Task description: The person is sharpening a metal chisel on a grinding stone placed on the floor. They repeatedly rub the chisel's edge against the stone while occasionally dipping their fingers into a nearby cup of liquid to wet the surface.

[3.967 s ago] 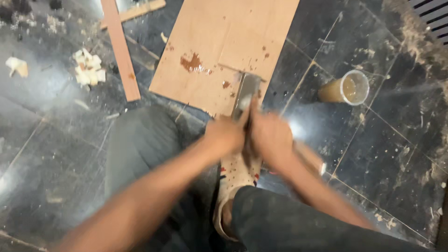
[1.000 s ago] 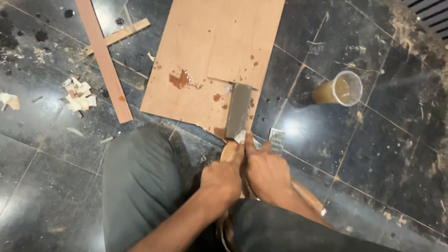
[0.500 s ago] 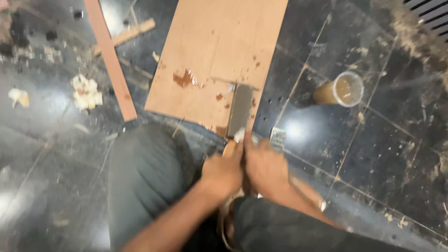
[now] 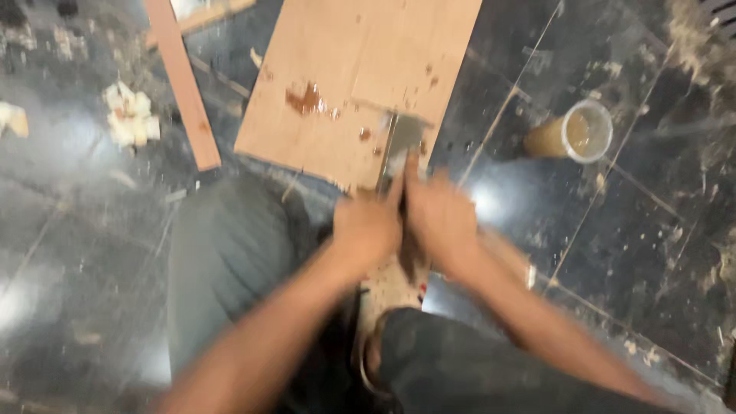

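The view is motion-blurred. My left hand (image 4: 366,228) and my right hand (image 4: 443,218) are pressed together, both closed around the handle of a flat-bladed scraper (image 4: 402,144). Its grey metal blade lies on the near edge of a light brown plywood board (image 4: 360,69) on the floor. The board carries a reddish-brown stain (image 4: 307,98) and a few small spots just left of the blade. My knees frame the hands, in grey trousers on the left and dark ones on the right, and a sandalled foot shows below the hands.
A cup (image 4: 576,133) of tan liquid stands on the dark tiled floor right of the board. A long wooden strip (image 4: 184,84) lies left of it, with pale scraps (image 4: 130,115) beyond. Sawdust covers the floor at upper right.
Both hands have pushed forward toward the board's near edge, still closed on the scraper. The view has shifted and blurred with the stroke.
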